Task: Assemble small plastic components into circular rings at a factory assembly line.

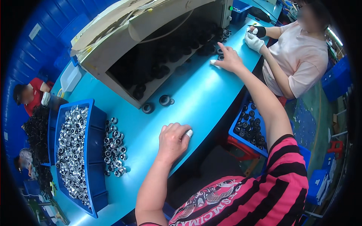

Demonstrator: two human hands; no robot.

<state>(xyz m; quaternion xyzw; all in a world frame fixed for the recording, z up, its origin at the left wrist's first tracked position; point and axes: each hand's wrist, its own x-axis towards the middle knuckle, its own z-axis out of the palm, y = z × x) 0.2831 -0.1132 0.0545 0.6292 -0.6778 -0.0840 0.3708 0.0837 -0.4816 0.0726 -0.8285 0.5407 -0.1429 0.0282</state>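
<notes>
Holds the grip of the right hand (229,60) released, with index finger stretched forward and thumb well apart under a white cap, near a few round black rings (219,51) on the far right of the worktop (203,100). Cannot tell whether touching the closest one. Rests the left hand (174,142) by the worktop's near edge, with knuckles up, fingers folded and another white cap on the thumb; cannot tell whether clenching anything within.

Faces a pale, boxy housing (98,66) of flat panels, topped with torn, layered sheets (102,32), frayed along the edges like old cardboard. Sees more black round parts, blurred in the dark mouth, and two thick, matte rings (148,108) out on the glossy turquoise surface by the near corner, one with a small round piece (172,101) just beside it.

Has to the left a long blue plastic bin (97,177) with ridged sides, heaped with shiny silver pieces (73,150), round and dark-centred. Sees loose pieces (116,134), silver and black, scattered along the bin's right side. Has to the near right a blue tray (247,146) of black round pieces (249,126), above a red stool (241,150). Works beside a white-gloved co-worker (301,52) in a pale shirt, at far right.
</notes>
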